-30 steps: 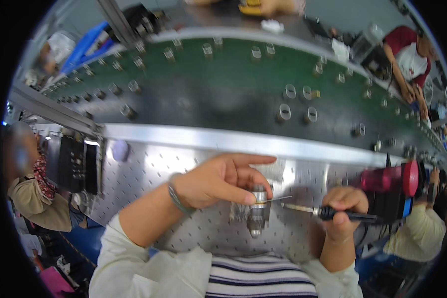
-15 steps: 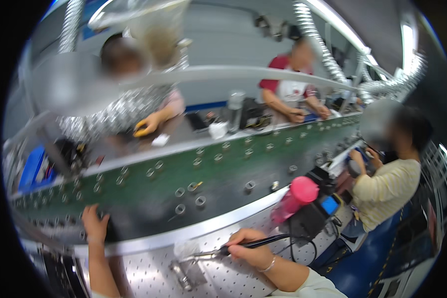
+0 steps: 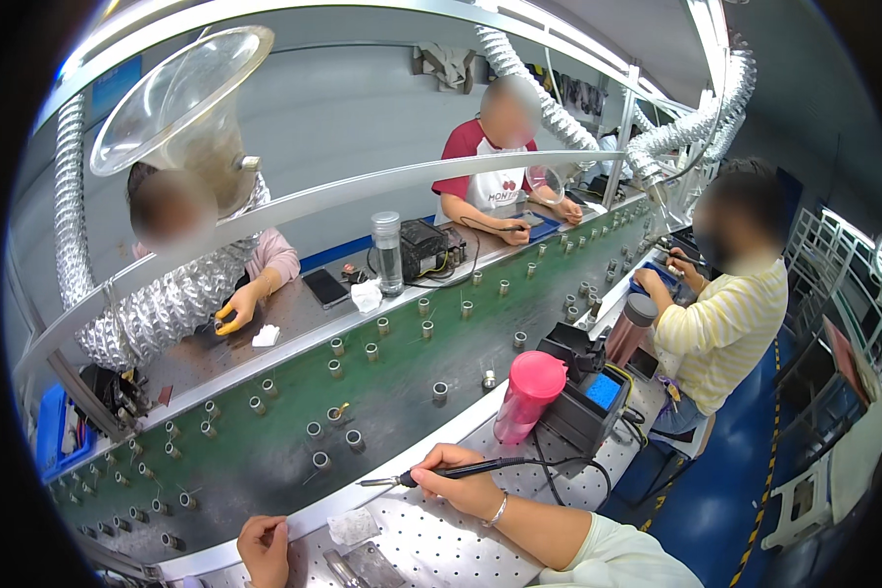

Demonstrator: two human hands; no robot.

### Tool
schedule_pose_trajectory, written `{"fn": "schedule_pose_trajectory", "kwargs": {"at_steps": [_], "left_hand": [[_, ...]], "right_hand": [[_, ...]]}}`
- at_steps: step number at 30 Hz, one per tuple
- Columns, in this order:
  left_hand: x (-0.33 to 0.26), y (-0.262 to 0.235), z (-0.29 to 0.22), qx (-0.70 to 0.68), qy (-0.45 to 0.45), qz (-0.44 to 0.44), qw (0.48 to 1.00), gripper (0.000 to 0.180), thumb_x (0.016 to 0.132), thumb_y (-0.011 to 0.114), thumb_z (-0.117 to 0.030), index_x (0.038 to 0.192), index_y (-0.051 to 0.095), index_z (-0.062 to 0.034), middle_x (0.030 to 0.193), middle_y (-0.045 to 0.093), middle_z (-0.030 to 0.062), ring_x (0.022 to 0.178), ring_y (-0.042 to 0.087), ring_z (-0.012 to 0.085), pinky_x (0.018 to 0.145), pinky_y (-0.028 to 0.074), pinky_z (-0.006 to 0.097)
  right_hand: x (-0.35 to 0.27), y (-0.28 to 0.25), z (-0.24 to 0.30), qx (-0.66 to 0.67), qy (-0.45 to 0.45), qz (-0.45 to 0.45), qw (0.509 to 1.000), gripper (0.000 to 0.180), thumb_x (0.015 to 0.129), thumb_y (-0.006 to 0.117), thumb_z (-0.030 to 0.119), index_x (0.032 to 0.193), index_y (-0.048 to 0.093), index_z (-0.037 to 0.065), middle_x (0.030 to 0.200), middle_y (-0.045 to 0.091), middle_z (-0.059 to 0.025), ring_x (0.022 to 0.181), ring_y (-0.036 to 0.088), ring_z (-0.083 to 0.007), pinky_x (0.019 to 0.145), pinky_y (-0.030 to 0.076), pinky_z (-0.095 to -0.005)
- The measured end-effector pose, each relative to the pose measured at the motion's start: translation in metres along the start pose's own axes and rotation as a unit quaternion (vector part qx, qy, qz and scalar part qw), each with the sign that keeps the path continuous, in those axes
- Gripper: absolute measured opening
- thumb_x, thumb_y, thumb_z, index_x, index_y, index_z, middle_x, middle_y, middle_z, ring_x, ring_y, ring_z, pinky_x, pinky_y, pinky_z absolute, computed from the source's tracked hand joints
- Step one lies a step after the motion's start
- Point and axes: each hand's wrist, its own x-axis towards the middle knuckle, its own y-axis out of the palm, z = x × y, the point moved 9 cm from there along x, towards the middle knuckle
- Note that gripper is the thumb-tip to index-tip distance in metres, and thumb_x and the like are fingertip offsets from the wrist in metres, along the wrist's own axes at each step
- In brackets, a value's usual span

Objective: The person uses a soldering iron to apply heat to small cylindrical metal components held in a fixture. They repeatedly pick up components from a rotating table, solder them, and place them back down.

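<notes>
My right hand (image 3: 465, 480) is closed round the dark handle of a soldering iron (image 3: 480, 467), whose metal tip points left above the bench's pale metal edge. My left hand (image 3: 265, 549) is at the near edge of the green belt (image 3: 402, 421) with its fingers curled in. Whatever those fingers hold, if anything, is hidden. Between the hands, a crumpled white wipe (image 3: 353, 527) lies on the perforated metal worktop (image 3: 441, 539). Just below it is a small metal fixture (image 3: 348, 568), partly cut off by the lower rim.
Several small metal cylinders (image 3: 355, 441) stand along the belt. A pink-lidded bottle (image 3: 529, 397) and the black soldering station (image 3: 583, 407) with a blue sponge are right of my right hand. The iron's cable (image 3: 559, 465) loops there. Co-workers sit across the belt and at right.
My left hand has drawn back from over the belt, its spread fingers now curled. The soldering iron has left the fixture and sits farther forward. The head view has shifted.
</notes>
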Motion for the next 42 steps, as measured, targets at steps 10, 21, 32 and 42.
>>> {"fn": "schedule_pose_trajectory", "kwargs": {"at_steps": [10,21,32,42], "left_hand": [[0.004,-0.001,-0.043,0.049,-0.026,0.048,0.997,0.012,0.083,0.065,-0.01,0.09,0.068,-0.0002,0.085,0.066,0.0085,0.076,0.06,0.0182,0.07,0.047,0.028],[0.003,-0.005,-0.041,0.025,-0.043,0.041,0.998,0.012,0.084,0.064,-0.008,0.092,0.067,0.0007,0.084,0.065,0.005,0.073,0.057,0.0122,0.067,0.047,0.025],[0.007,-0.013,0.0,-0.059,-0.109,0.024,0.992,0.011,0.085,0.062,-0.008,0.09,0.067,0.0002,0.076,0.064,0.0061,0.065,0.057,0.0101,0.059,0.044,0.022],[0.013,-0.012,0.026,-0.126,-0.07,-0.003,0.99,0.007,0.084,0.059,0.002,0.083,0.065,0.0032,0.064,0.061,0.0049,0.047,0.049,0.0055,0.042,0.037,0.018]], "right_hand": [[0.001,-0.009,0.027,-0.125,-0.101,-0.029,0.987,0.01,0.081,0.07,0.009,0.084,0.064,0.001,0.075,0.065,-0.002,0.066,0.055,-0.0042,0.058,0.044,-0.0205],[-0.004,0.0,0.035,-0.131,-0.123,-0.017,0.984,0.009,0.08,0.07,0.008,0.081,0.064,0.001,0.075,0.065,-0.0023,0.066,0.056,-0.0038,0.059,0.044,-0.019],[-0.009,0.0,0.036,-0.145,-0.113,-0.026,0.983,0.012,0.079,0.072,0.011,0.083,0.065,0.002,0.074,0.066,-0.0025,0.064,0.056,-0.0042,0.057,0.044,-0.02],[-0.002,0.0,0.011,-0.133,-0.046,-0.038,0.989,0.013,0.081,0.07,0.014,0.082,0.065,0.002,0.071,0.065,-0.0022,0.062,0.057,-0.0048,0.056,0.044,-0.0208]]}}
